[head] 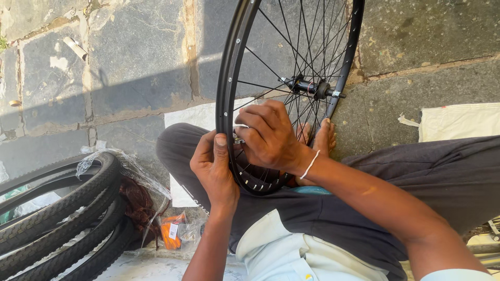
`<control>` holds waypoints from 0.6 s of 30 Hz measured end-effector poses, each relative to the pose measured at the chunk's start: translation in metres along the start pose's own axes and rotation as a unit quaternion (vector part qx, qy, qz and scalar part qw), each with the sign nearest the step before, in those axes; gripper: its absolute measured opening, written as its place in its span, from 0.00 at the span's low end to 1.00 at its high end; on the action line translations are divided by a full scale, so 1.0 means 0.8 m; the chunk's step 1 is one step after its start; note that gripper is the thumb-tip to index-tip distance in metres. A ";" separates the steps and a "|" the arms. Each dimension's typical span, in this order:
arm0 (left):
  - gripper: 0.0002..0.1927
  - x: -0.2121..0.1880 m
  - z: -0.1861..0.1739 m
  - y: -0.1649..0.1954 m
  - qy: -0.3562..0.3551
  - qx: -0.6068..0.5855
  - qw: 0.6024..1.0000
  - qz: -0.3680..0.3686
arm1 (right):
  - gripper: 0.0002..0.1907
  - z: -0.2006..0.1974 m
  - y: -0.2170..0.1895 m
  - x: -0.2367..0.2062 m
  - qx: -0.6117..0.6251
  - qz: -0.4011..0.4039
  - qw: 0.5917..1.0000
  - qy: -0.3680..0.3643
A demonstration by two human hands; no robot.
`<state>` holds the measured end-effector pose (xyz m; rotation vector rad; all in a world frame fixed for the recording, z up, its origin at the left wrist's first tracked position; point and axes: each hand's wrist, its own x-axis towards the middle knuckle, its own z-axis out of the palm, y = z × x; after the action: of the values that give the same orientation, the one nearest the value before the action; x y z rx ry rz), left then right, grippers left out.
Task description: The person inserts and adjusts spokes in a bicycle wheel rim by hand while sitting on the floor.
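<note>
Black aluminium, spoked and tyreless, the bicycle wheel rim [227,88] stands upright on the person's lap, its lowest arc wedged between the dark-trousered thighs and its upper part running out past the top edge of the view. The left hand [214,169] is clenched round the rim's near wall low down, thumb pressed flat along the outer face. The right hand [269,136] reaches in from the spoke side, fingers curled and pinching at something small on the inner rim bed; what it grips is hidden by the knuckles.

By the look of it, the wheel is light but stiff, and smooth enough to slip if only pinched. The thin steel spokes [271,67] and the black hub with its axle [310,86] look like poorer holds; the rim wall seems the safer place to grasp.

Stacked black rubber tyres [57,218], partly in clear plastic wrap, lie on the stone paving [130,57] at the lower left corner. Bare toes [325,136] show behind the spokes.
</note>
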<state>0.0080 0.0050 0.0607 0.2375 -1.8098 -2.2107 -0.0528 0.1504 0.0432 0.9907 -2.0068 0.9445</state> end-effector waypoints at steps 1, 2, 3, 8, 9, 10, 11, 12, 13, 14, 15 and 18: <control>0.18 0.000 0.001 0.002 0.013 -0.001 1.000 0.000 | 0.18 0.003 -0.009 -0.003 0.000 0.040 0.999 0.023; 0.18 0.000 0.002 0.004 0.025 -0.002 1.000 -0.001 | 0.18 0.004 -0.022 -0.006 -0.001 0.080 0.996 0.046; 0.18 0.001 0.001 0.008 -0.015 -0.019 1.000 -0.007 | 0.19 0.004 -0.035 -0.008 0.000 0.121 0.990 0.068; 0.17 0.011 0.001 0.020 -0.110 -0.051 0.993 0.003 | 0.20 -0.018 -0.056 -0.014 0.044 0.143 0.988 0.037; 0.17 0.012 0.005 0.021 -0.105 -0.060 0.993 -0.008 | 0.19 -0.027 -0.043 -0.010 0.055 0.131 0.989 0.030; 0.17 0.011 0.009 0.020 -0.096 -0.070 0.993 -0.020 | 0.22 -0.039 -0.027 -0.005 0.107 0.149 0.982 -0.043; 0.17 0.010 0.013 0.020 -0.085 -0.080 0.993 -0.030 | 0.25 -0.050 -0.007 0.004 0.159 0.163 0.967 -0.117; 0.18 0.011 0.018 0.020 -0.077 -0.072 0.994 -0.005 | 0.28 -0.058 0.012 0.015 0.210 0.176 0.943 -0.189; 0.21 0.010 0.021 0.020 -0.067 -0.063 0.996 0.019 | 0.26 -0.061 0.035 0.030 0.246 0.183 0.907 -0.287; 0.25 0.008 0.023 0.021 -0.056 -0.052 0.996 0.037 | 0.25 -0.062 0.056 0.047 0.283 0.192 0.858 -0.383; 0.26 0.007 0.024 0.022 -0.051 -0.043 0.997 0.033 | 0.24 -0.063 0.065 0.059 0.317 0.200 0.798 -0.472; 0.29 0.008 0.023 0.025 -0.048 -0.052 0.997 0.014 | 0.24 -0.057 0.060 0.072 0.338 0.203 0.802 -0.449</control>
<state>-0.0012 0.0165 0.0842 0.0864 -1.7282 -2.3252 -0.1078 0.1901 0.0986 1.6523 -2.8061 1.7369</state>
